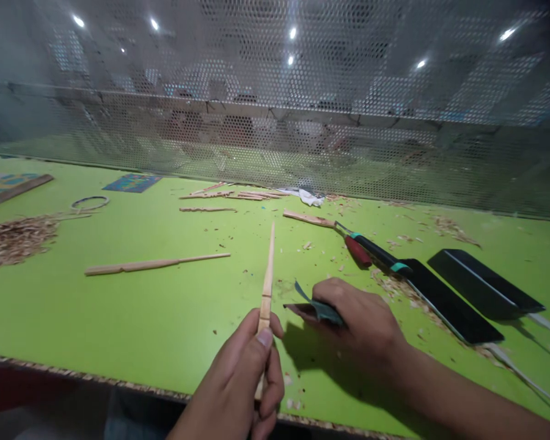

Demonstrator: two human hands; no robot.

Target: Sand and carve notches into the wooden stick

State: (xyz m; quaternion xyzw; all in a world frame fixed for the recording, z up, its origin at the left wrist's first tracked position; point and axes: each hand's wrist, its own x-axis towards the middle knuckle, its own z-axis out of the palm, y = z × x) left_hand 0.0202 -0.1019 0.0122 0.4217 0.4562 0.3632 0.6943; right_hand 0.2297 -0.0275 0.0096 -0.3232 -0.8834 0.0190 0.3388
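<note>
My left hand point(252, 366) is closed round the lower part of a carved wooden stick point(268, 278), thumb on top. The stick points away from me, thin at its far end, with grooves cut across it near my fingers. To its right, my right hand point(357, 311) grips a folded piece of sandpaper point(323, 310), dark green on one side and brownish on the other. The sandpaper is apart from the stick. A second carved stick point(151, 265) lies on the green table point(165, 330) to the left.
Several carved sticks point(256, 195) lie at the back near a perforated screen point(275, 134). A wooden-handled tool point(309, 218), a red handle point(357, 252) and a black handle point(376, 250) lie right of centre. Two black phone-like devices point(453, 305) with cables lie right. Shavings point(18, 241) are heaped left.
</note>
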